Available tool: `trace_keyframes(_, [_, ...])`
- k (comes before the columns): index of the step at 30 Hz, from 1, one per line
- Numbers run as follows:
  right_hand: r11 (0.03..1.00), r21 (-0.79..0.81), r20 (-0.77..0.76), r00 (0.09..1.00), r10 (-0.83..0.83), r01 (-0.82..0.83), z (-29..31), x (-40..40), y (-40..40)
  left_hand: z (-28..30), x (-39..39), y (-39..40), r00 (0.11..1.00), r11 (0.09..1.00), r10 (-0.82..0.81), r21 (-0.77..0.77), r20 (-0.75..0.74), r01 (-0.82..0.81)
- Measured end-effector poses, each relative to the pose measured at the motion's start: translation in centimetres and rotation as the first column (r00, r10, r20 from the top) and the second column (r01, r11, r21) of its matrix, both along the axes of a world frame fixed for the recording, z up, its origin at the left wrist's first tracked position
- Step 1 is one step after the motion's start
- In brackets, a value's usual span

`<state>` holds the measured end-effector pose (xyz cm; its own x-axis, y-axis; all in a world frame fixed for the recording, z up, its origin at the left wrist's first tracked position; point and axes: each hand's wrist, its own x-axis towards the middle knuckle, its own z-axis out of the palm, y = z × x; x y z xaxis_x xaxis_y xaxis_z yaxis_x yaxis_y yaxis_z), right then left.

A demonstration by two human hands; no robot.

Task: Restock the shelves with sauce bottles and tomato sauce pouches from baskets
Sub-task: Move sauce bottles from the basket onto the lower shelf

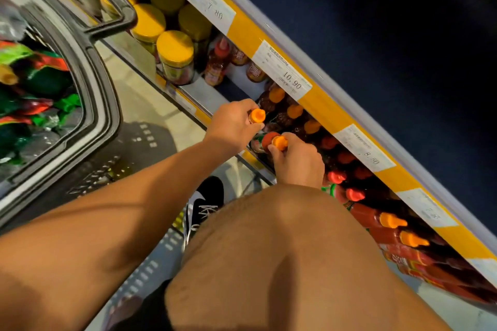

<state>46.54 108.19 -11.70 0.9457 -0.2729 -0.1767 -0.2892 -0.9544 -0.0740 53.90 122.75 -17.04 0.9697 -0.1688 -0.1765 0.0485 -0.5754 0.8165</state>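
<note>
My right hand (297,162) grips one orange-capped sauce bottle (279,142) by the neck; my left hand (234,123) grips a second orange-capped bottle (257,115) the same way, both at the front edge of the lower shelf (212,94), beside the orange-capped row (294,111) already standing there. My knee fills the near field, one black shoe (205,203) below it.

Step in hand, as I judge it: seating these two bottles in the orange-capped row. Done well, each goes down upright, label outward, slid back until it touches its neighbour without knocking it.

Count: two bottles in hand; about three orange caps visible in that row; two more orange caps and some five red caps (336,177) further along, others too shadowed to count. Behind stand roughly seven yellow-lidded jars (174,48). Four price tags (283,72) show on the rail. One grey basket (102,105), at left, holds pouches (40,83), uncountable.
</note>
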Motion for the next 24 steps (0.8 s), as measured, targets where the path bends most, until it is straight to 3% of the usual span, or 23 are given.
trace_keyframes(7, [0.998, 0.051, -0.042, 0.999, -0.029, 0.031, 0.0, 1.9, 0.7, 0.1, 0.3, -1.0, 0.998, 0.994, -0.062, 0.09, 0.026, 0.059])
trace_keyframes(14, [0.963, 0.221, -0.01, 0.988, -0.153, 0.151, 1.0, 1.1, 0.0, 0.8, 0.1, -1.5, 0.998, 0.991, -0.061, 0.121, 0.017, 0.058])
trace_keyframes(19, [0.904, 0.382, 0.069, 0.97, -0.234, 0.191, 3.1, -2.3, -1.1, 1.4, -1.1, -0.9, 0.999, 0.998, -0.045, 0.033, 0.002, 0.045])
trace_keyframes(24, [0.817, 0.496, -0.022, 0.945, -0.326, 0.293, 5.1, -7.7, -3.7, 2.2, -4.3, 0.6, 0.999, 0.996, 0.027, -0.079, -0.035, -0.029])
